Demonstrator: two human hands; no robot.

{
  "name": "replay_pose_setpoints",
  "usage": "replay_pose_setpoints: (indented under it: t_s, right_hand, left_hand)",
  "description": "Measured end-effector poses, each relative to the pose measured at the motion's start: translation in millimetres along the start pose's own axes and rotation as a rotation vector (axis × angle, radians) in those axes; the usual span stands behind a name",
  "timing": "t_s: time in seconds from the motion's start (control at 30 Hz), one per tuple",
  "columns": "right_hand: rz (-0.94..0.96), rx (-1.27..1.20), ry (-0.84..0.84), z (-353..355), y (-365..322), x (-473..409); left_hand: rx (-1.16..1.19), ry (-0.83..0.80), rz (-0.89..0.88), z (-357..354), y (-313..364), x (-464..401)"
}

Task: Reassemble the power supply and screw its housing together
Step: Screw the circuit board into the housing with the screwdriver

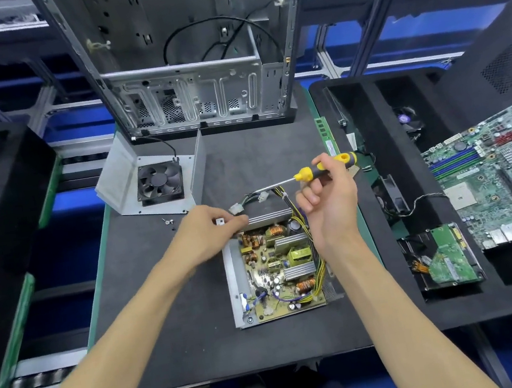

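Observation:
The open power supply base (236, 281) lies in the middle of the dark mat, its circuit board (279, 269) with coils and heatsinks exposed. Its cable bundle with white connectors (249, 202) trails off the far end. My left hand (210, 229) pinches a small white part at the supply's far left corner. My right hand (326, 197) grips a yellow-and-black screwdriver (326, 166), held level above the cables with its shaft pointing left. The housing cover with its black fan (159, 183) lies inside-up at the back left. Two loose screws (167, 221) lie just in front of the cover.
An empty computer case (191, 56) stands upright at the back of the mat (165, 303). To the right, a black foam tray (370, 133) holds a motherboard (499, 174), a hard drive (445, 260), a small fan and a RAM stick (325, 136). Dark panels stand at both sides.

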State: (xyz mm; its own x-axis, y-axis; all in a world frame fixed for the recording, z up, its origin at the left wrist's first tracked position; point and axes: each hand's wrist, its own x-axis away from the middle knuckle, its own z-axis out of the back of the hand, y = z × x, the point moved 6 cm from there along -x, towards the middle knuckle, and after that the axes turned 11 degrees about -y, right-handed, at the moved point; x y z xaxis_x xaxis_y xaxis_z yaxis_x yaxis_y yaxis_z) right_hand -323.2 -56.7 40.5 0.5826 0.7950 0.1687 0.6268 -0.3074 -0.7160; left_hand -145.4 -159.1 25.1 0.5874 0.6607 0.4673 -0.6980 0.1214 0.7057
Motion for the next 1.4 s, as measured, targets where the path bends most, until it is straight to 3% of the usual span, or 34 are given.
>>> replay_pose_setpoints:
  t_s: [0.27,1.13,1.33,1.4]
  right_hand:
    - [-0.012,-0.087,0.005,3.2,1.6,-3.0]
    - [-0.004,-0.051,-0.005,-0.3,1.7,-1.3]
    - [0.001,-0.038,0.003,-0.3,0.9,-1.0]
    - [0.010,-0.028,0.009,0.1,0.3,-0.4]
  left_hand:
    - [0.088,-0.159,-0.029,5.1,6.7,-13.3]
    - [0.178,-0.158,0.030,7.9,-3.3,-22.7]
    - [0.202,-0.124,-0.049,2.7,-12.0,-15.8]
    - [0.311,-0.107,-0.080,2.4,-18.3,-8.1]
